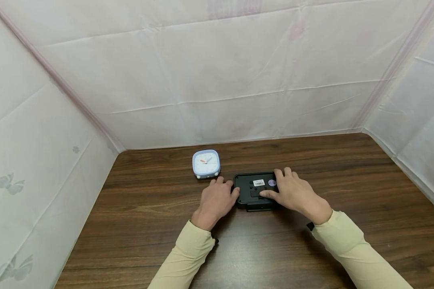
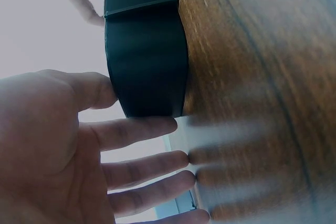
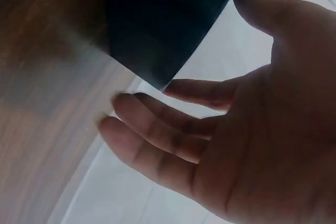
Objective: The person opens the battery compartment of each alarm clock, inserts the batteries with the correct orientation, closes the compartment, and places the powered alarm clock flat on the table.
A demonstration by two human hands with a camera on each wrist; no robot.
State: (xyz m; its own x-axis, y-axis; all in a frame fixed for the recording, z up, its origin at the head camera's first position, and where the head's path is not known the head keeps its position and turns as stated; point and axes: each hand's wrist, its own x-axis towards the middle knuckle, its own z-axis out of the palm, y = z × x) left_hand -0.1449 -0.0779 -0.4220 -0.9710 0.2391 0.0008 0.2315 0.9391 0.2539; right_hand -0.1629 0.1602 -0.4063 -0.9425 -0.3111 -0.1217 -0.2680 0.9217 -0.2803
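Observation:
A black rectangular device (image 1: 245, 185) lies on the table with its back up, showing a white barcode label, a round purple sticker and a small cover panel. At its left end is my left hand (image 1: 217, 198), the thumb at the edge and the index finger against the end. That hand's fingers (image 2: 147, 169) are straight and spread, as the left wrist view shows. My right hand (image 1: 297, 192) grips the right end, thumb over the back and index finger at the far corner. In the right wrist view its other fingers (image 3: 157, 135) are slightly bent, off the device.
A small light-blue alarm clock (image 1: 206, 163) with a white dial sits just beyond my left hand. The brown wood-grain table (image 1: 141, 208) is bounded by pale sheet-covered walls (image 1: 220, 80) at the back and both sides.

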